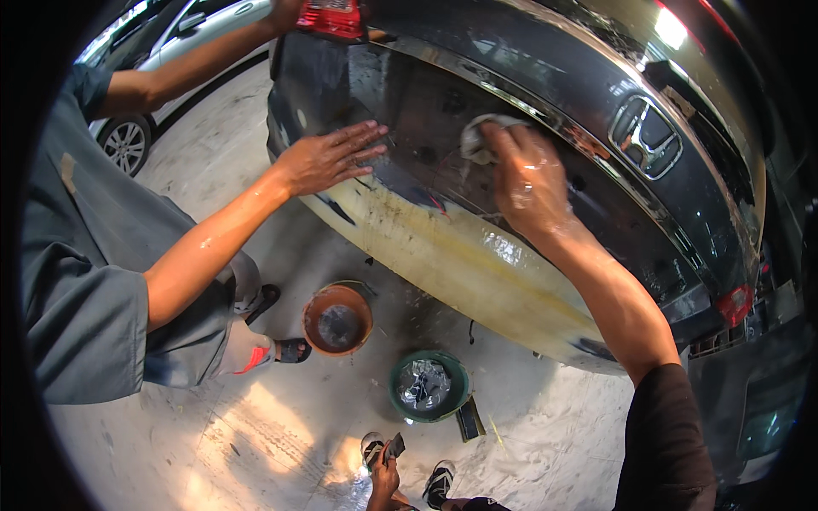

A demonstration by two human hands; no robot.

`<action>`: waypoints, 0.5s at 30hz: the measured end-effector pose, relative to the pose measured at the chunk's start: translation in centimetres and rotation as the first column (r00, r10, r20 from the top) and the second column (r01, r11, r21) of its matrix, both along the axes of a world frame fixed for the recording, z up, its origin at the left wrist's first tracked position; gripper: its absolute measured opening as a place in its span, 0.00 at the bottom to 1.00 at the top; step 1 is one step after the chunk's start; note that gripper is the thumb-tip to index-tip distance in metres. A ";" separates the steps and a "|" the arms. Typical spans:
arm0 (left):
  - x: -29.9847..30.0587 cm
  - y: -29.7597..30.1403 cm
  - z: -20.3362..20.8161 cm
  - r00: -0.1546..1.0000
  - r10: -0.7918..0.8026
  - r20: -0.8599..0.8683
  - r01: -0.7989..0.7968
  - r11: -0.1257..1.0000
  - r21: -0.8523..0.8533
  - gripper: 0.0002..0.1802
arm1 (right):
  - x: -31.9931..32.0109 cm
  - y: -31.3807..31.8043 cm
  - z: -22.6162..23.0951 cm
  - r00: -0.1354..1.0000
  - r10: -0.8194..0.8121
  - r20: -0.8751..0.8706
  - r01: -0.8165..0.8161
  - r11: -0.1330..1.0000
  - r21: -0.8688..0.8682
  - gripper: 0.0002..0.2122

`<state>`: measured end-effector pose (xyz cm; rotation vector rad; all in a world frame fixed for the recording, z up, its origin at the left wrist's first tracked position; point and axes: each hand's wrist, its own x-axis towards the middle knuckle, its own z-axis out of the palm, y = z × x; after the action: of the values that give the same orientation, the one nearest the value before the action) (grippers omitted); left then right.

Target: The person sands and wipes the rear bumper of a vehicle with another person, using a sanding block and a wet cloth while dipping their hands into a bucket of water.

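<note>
My right hand presses a wet whitish cloth against the dark rear panel of a car, below its chrome strip. Water glistens on the hand and wrist. Low in the picture, my left hand is closed on a small dark flat block, held over the floor near my shoes. Beneath the panel, the bumper is sanded to a dull yellow with dark patches. At the left, a co-worker's hand rests spread on the panel's edge, apart from my cloth.
A brown bucket with cloudy water stands under the bumper. Closer to me is a green bucket of water, with a dark flat case beside it. The co-worker stands at the left; a silver car is parked behind.
</note>
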<state>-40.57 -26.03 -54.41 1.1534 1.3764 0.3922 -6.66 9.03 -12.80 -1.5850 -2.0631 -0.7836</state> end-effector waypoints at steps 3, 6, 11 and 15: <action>0.2 0.0 0.4 0.998 0.001 0.062 0.006 0.994 -0.110 0.23 | 0.0 3.0 -0.1 0.999 -0.001 0.054 0.000 1.000 0.029 0.18; -0.4 -1.0 -2.9 0.993 -0.095 0.070 0.086 0.989 0.123 0.22 | -2.7 8.8 -0.6 0.967 0.048 0.251 -0.082 0.989 0.125 0.14; -1.9 -0.2 -3.9 0.996 -0.087 -0.006 0.086 0.974 0.208 0.25 | -6.8 11.3 1.1 0.994 -0.023 0.109 0.033 0.995 -0.093 0.09; -2.3 0.5 -4.0 0.997 -0.052 0.055 0.043 0.986 0.159 0.24 | -3.8 10.4 1.0 0.938 0.087 0.336 -0.104 0.994 0.031 0.09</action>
<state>-42.84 -25.55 -58.46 1.2921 1.2817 0.5047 -10.42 19.45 -11.83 -1.3890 -2.3145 -1.1226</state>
